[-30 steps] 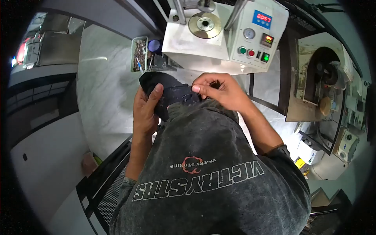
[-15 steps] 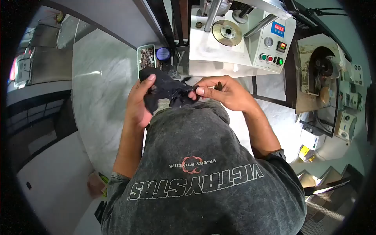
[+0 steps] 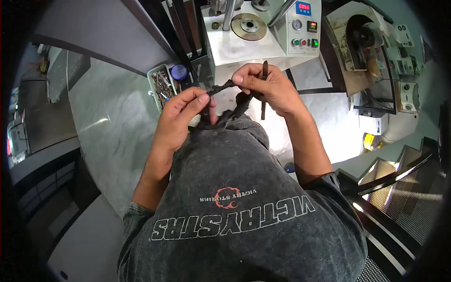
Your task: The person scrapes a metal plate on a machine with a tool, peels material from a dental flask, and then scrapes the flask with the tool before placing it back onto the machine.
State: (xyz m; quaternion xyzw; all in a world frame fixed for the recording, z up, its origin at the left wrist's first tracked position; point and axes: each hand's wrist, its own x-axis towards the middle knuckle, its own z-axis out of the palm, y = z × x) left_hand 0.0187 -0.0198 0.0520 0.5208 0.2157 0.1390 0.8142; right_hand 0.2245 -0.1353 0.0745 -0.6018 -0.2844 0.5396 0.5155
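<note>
A ragged black cloth [image 3: 238, 104] hangs between my two hands above my lap, one edge pulled into a narrow strip. My left hand [image 3: 181, 113] pinches the left end of that strip between thumb and fingers. At the other end, my right hand [image 3: 263, 87] grips the cloth with thumb and forefinger. A thin dark flat tool [image 3: 264, 109] also sticks out between the fingers of my right hand, standing nearly upright in view.
Ahead stands a white machine [image 3: 244, 49] with a round metal disc [image 3: 248, 26] and a control panel [image 3: 304, 28]. Left of it are a tray [image 3: 153, 87] of small metal parts and a blue-lidded jar [image 3: 179, 72]. A dark table frame [image 3: 319, 90] is at the right.
The cloth has gone from bunched to stretched along one edge, with my left fingers now pinching it. The dark tool in my right hand has turned upright. The view has shifted.
</note>
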